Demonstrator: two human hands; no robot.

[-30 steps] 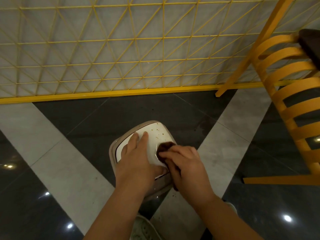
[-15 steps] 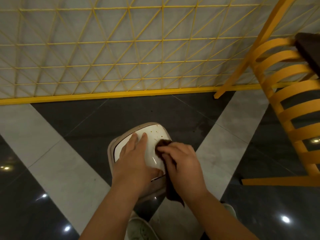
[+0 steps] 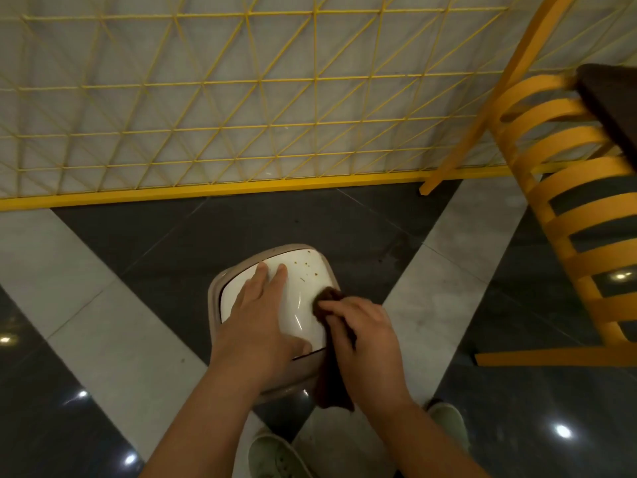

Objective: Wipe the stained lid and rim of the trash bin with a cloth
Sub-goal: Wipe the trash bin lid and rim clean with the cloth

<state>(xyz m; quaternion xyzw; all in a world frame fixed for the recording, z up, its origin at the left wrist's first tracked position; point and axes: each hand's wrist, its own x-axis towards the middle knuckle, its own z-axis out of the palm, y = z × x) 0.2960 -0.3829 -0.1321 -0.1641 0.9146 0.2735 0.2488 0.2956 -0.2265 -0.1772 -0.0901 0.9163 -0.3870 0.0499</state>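
Observation:
A small trash bin stands on the floor below me, with a glossy white lid and a beige rim. Brown specks dot the lid's far right corner. My left hand lies flat on the lid's left half, fingers straight. My right hand holds a dark brown cloth against the lid's right edge; the cloth's tail hangs down the bin's right side.
A yellow wire grid fence with a yellow base rail runs along the wall behind the bin. A yellow slatted chair stands at the right. The floor is dark and grey tile. My light shoes show beneath the bin.
My right hand has slid the cloth from the lid's middle towards its right edge, and more cloth hangs down the side. My left hand stays flat on the lid.

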